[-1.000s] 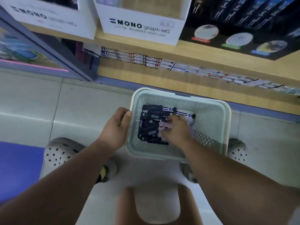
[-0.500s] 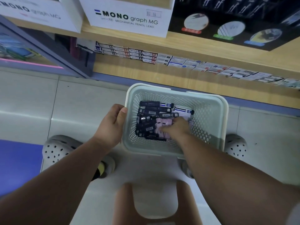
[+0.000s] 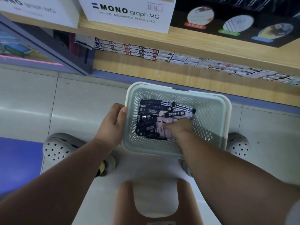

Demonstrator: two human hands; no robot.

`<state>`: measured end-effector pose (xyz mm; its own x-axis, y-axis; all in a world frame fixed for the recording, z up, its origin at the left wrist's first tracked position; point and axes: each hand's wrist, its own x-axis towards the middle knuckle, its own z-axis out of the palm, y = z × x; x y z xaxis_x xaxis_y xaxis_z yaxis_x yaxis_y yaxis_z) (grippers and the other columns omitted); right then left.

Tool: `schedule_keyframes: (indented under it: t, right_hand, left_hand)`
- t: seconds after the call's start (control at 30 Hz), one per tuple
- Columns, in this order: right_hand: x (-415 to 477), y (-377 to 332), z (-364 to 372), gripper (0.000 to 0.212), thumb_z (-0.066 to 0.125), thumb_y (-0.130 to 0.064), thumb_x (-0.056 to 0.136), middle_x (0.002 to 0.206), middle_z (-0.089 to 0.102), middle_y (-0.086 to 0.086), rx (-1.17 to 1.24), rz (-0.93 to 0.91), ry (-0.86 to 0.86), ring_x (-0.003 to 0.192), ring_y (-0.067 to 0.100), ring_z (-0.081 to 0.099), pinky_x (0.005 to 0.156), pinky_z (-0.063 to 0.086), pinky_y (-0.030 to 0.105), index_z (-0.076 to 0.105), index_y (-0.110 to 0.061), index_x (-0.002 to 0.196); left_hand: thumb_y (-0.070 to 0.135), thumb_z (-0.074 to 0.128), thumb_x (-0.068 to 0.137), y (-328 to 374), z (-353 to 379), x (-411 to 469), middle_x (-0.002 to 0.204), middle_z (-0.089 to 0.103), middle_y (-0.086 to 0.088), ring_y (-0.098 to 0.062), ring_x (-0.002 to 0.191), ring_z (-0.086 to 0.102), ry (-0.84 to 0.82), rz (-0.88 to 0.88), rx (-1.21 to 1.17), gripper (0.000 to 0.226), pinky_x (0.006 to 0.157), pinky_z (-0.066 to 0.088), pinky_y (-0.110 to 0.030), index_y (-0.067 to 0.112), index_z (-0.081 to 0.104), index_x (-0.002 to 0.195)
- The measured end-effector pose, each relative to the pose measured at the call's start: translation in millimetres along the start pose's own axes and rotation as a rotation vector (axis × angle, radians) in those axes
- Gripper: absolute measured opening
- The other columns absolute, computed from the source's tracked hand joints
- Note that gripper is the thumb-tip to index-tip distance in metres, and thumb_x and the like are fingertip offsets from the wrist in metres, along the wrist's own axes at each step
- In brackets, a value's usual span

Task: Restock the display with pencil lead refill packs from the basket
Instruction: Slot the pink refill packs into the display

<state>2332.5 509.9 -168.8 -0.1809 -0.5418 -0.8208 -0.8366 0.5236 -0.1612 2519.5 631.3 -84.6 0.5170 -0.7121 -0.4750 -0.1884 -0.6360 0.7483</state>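
Observation:
A pale green perforated basket [image 3: 211, 96] stands on the floor between my feet. In it lies a heap of black lead refill packs [image 3: 149, 117] and pink lead refill packs [image 3: 164, 120]. My left hand [image 3: 112, 125] grips the basket's left rim, thumb over the edge. My right hand [image 3: 178, 127] is down inside the basket on the pink packs. Its thumb lies on one and its fingers are curled into the pile, partly hidden. The display row of refill packs [image 3: 146, 52] runs along the low wooden shelf beyond the basket.
White MONO graph MG boxes [image 3: 126, 13] and a black display [image 3: 235, 21] sit on the shelf above. A purple-framed cabinet [image 3: 40, 51] stands at the left. My grey clogs [image 3: 56, 146] [image 3: 238, 145] flank the basket, and a blue mat [image 3: 16, 159] lies at the left.
My right hand has drawn back from the far packs toward the near side of the basket, onto the pink packs. My left hand keeps its hold on the rim.

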Motion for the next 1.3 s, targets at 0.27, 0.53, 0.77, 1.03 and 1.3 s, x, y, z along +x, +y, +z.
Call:
schedule_keyframes:
  t: [0.27, 0.53, 0.77, 1.03, 1.3]
  right_hand:
    - [-4, -1, 0, 0.075, 0.085, -0.037, 0.075, 0.128, 0.064, 0.018, 0.016, -0.015, -0.083, 0.112, 0.029, 0.063, 0.085, 0.049, 0.027, 0.055, 0.003, 0.130]
    - [-8, -4, -2, 0.081, 0.083, -0.034, 0.077, 0.138, 0.056, 0.017, 0.034, -0.030, -0.126, 0.122, 0.031, 0.057, 0.095, 0.046, 0.031, 0.046, 0.002, 0.139]
    - [-9, -10, 5, 0.089, 0.083, -0.032, 0.078, 0.145, 0.050, 0.015, 0.091, -0.018, -0.133, 0.128, 0.031, 0.053, 0.099, 0.045, 0.033, 0.036, 0.000, 0.146]
    - [-4, -9, 16, 0.084, 0.084, -0.030, 0.076, 0.138, 0.056, 0.015, 0.220, 0.051, -0.208, 0.114, 0.030, 0.058, 0.092, 0.047, 0.032, 0.042, 0.000, 0.143]
    - [-3, -8, 13, 0.086, 0.087, -0.037, 0.069, 0.123, 0.064, 0.016, 0.186, 0.028, -0.232, 0.101, 0.027, 0.062, 0.084, 0.050, 0.033, 0.049, -0.002, 0.138]
  left_hand:
    - [0.030, 0.037, 0.106, -1, 1, 0, 0.076, 0.050, 0.001, 0.003, 0.060, 0.044, 0.000, -0.003, -0.023, 0.025, 0.056, 0.037, -0.012, 0.012, 0.050, 0.096]
    - [0.028, 0.037, 0.106, -4, 1, 2, 0.075, 0.049, 0.001, 0.001, 0.061, 0.043, -0.002, 0.040, -0.014, 0.025, 0.058, 0.036, -0.014, 0.010, 0.049, 0.094]
    - [0.028, 0.036, 0.106, -3, 2, 2, 0.073, 0.049, 0.001, 0.001, 0.060, 0.044, -0.013, 0.026, -0.043, 0.026, 0.057, 0.037, -0.015, 0.009, 0.049, 0.095]
    - [0.029, 0.035, 0.107, -3, 1, 2, 0.076, 0.049, -0.002, -0.001, 0.061, 0.041, -0.027, 0.023, -0.037, 0.026, 0.058, 0.037, -0.015, 0.009, 0.048, 0.097]
    - [0.028, 0.036, 0.106, -2, 2, 1, 0.075, 0.049, 0.002, 0.002, 0.062, 0.044, -0.017, 0.026, -0.041, 0.026, 0.059, 0.037, -0.013, 0.008, 0.048, 0.096]
